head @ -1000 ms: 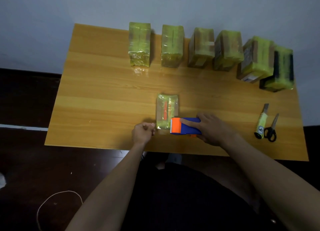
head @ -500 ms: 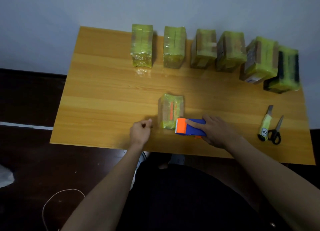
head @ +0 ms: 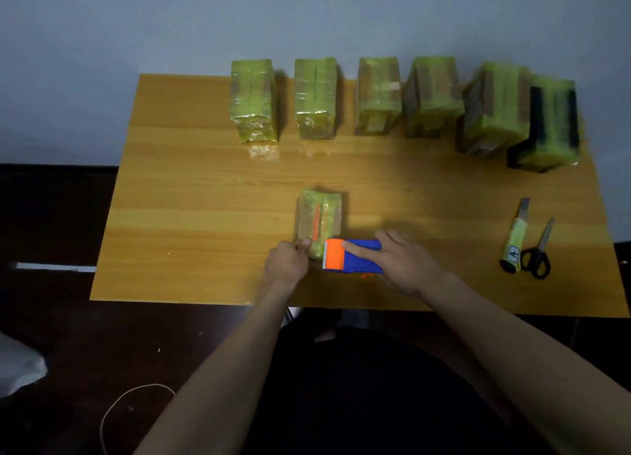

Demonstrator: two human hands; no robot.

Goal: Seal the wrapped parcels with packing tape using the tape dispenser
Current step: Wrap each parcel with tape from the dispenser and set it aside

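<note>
Now the left hand (head: 286, 267) has reached the parcel (head: 319, 220), pinching its near corner. Right hand (head: 403, 263) grips the tape dispenser (head: 351, 255) beside it on the bench (head: 205, 198).

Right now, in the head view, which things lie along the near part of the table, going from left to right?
Left hand → parcel → tape dispenser → right hand → utility knife → scissors.

Plain room set up as a small packing station: wooden desk (head: 205, 188) against a bare pale wall (head: 307, 14), row of wrapped parcels (head: 403, 103) along its far edge, utility knife (head: 515, 239) and scissors (head: 537, 253) at right, dark floor (head: 51, 318) below.
</note>
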